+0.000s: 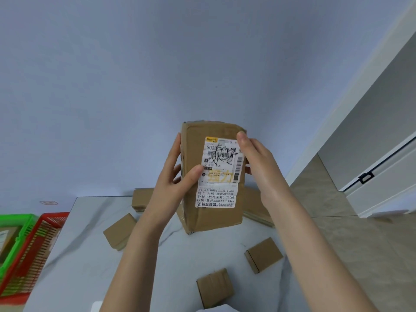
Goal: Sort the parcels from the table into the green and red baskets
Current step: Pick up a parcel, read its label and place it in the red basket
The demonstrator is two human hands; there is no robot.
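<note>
Parcel in hand: a tall brown cardboard box [213,212] with a white printed shipping label [221,172] was held upright above the far half of the white marbled table [90,255], clear of the surface, label facing the camera. The left hand [177,174] gripped its left side, thumb pressed on the label's left edge and fingers curled behind. The right hand [258,163] gripped the upper right side, thumb at the label's top right corner and fingers behind.

Five smaller brown cardboard parcels lay on the table:
- one [120,231] toward the left edge
- one [263,254] toward the right edge
- one [215,287] by the near edge
- two [140,199] [256,208] at the far edge

A red slatted plastic basket [54,216] stood just beyond the table's left edge. A green plastic basket [24,230] stood beside it, farther left, holding one labelled parcel [6,237].
</note>
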